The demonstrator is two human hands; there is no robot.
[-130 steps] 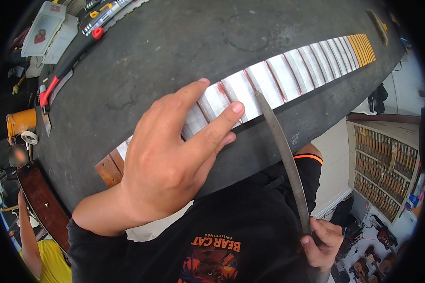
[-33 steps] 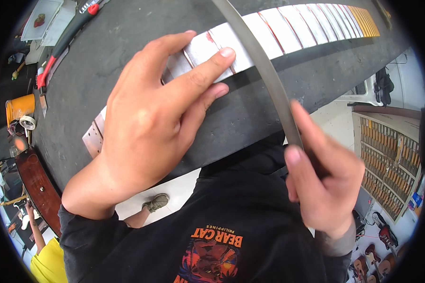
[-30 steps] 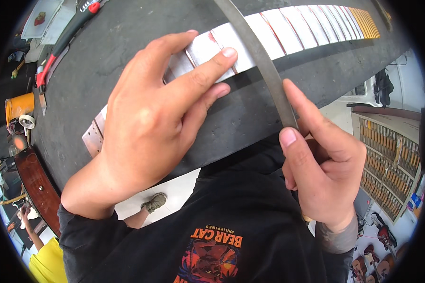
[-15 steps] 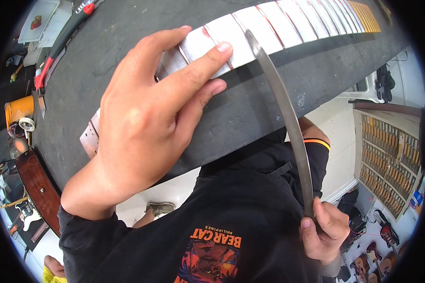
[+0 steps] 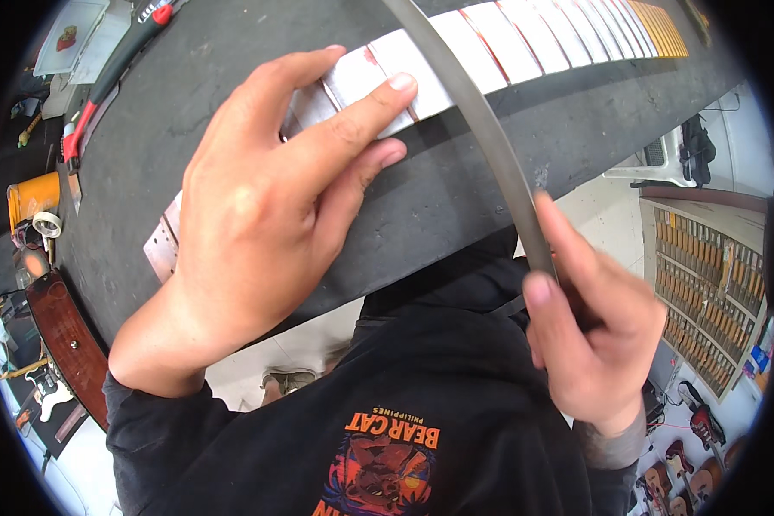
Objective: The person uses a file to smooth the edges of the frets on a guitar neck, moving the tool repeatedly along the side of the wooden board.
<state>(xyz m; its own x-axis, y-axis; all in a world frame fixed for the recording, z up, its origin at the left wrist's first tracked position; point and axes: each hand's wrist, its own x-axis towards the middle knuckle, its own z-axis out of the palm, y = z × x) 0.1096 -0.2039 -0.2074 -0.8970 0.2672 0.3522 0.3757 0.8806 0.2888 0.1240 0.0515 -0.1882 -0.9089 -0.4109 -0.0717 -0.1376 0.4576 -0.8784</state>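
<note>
A guitar neck (image 5: 568, 36) lies across the dark workbench, its fretboard covered in silvery-white strips between the frets, with bare orange-brown wood at the far right end. My left hand (image 5: 262, 193) grips the neck near its left end, fingers over the top and thumb along the near side. In my right hand (image 5: 598, 335), thumb and fingers pinch the near end of a long, flat grey file (image 5: 480, 120). The file lies crosswise over the neck, just right of my left fingertips. Its far end runs out at the upper edge; whether it touches a fret I cannot tell.
The dark workbench (image 5: 387, 219) spreads under the neck. A red-and-black hand tool (image 5: 103, 90) lies at the upper left, near a tape roll (image 5: 48, 225) and a brown guitar body (image 5: 64, 335). A rack of tools (image 5: 705, 284) stands at right, above several guitars.
My right hand has pushed the file forward and up, so it now crosses the whole neck. The left hand has barely moved. A yellow-clothed person at lower left has left the view.
</note>
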